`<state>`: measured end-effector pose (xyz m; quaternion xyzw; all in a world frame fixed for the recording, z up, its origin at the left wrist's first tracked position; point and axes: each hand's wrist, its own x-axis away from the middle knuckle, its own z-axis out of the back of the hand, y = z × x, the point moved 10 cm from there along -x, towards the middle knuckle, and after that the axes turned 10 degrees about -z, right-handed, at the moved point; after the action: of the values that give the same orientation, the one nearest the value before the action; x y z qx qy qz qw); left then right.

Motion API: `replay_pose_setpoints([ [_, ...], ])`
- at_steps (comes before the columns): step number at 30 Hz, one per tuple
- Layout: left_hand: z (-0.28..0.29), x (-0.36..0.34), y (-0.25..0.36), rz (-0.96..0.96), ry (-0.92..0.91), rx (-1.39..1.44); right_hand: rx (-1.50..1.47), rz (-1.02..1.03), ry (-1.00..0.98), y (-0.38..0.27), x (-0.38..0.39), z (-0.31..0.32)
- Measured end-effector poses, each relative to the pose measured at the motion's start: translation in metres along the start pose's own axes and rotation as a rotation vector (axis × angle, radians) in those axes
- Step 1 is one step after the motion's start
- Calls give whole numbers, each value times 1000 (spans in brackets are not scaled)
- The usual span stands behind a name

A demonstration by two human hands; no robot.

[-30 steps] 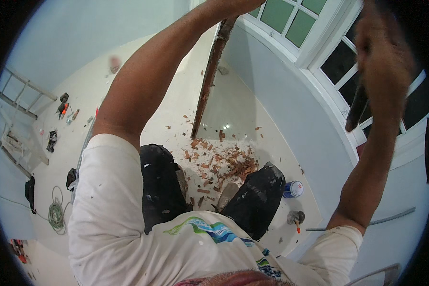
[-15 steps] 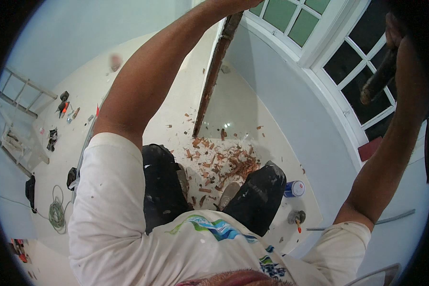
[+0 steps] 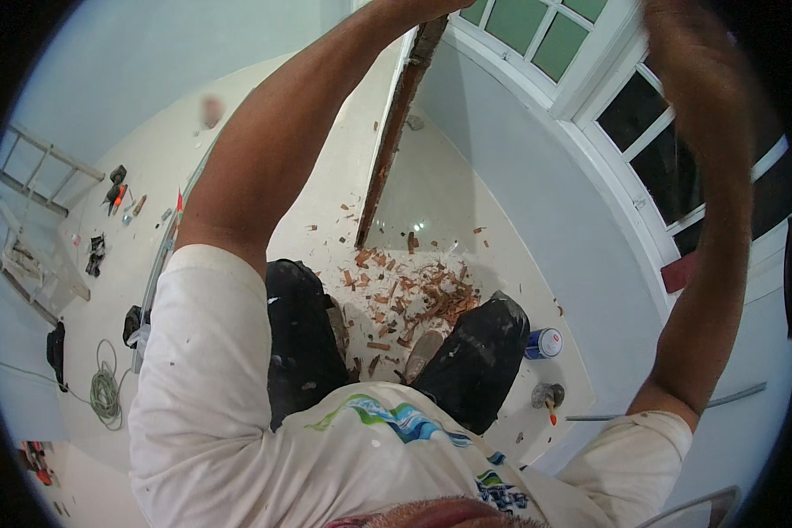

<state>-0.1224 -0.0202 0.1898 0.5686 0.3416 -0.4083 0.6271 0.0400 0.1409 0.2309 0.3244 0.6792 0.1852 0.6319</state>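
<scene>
A coiled cord (image 3: 106,398) lies on the floor (image 3: 172,158). The brown-edged board (image 3: 389,157) rises toward the left hand (image 3: 429,7), its grip untellable (the frame crops it). Wood chips (image 3: 431,292) litter the floor; rightward, a blue can (image 3: 544,344). The blurred right hand (image 3: 700,53) is raised, grip also unclear.

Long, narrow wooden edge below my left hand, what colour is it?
The long, narrow wooden edge is dark reddish brown, best in the head view.

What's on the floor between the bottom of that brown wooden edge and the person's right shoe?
Loose reddish-brown wood chips, scattered between the brown wooden edge and the right shoe; the head view shows it.
</scene>
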Motion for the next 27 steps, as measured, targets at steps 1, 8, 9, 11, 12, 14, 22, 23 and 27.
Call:
replay_pose_setpoints([
  [1, -2, -2, 0, 4, -7, 12, -108, -51, -54, 3, -3, 0],
  [8, -11, 6, 2, -30, -143, -31, -1169, -714, -352, 35, 10, 24],
  [9, -39, 23, 7, -236, -241, -164, -1031, -646, -390, 68, 37, -5],
  [11, -98, 72, 28, -426, -506, -366, -911, -682, -440, 82, 76, -22],
  [12, -121, 97, 46, -397, -753, -447, -931, -778, -456, 64, 100, -13],
  [14, -110, 140, 46, -599, -708, -568, -1094, -936, -514, -11, 137, 7],
  [22, -138, 221, -2, -442, -1232, -758, -1742, -1735, -841, -201, 261, 30],
  [23, -135, 227, -12, -326, -1345, -821, -1824, -1784, -791, -212, 265, 26],
  [27, -78, 218, 25, -418, -586, -923, -2196, -1986, -593, -256, 286, 17],
])
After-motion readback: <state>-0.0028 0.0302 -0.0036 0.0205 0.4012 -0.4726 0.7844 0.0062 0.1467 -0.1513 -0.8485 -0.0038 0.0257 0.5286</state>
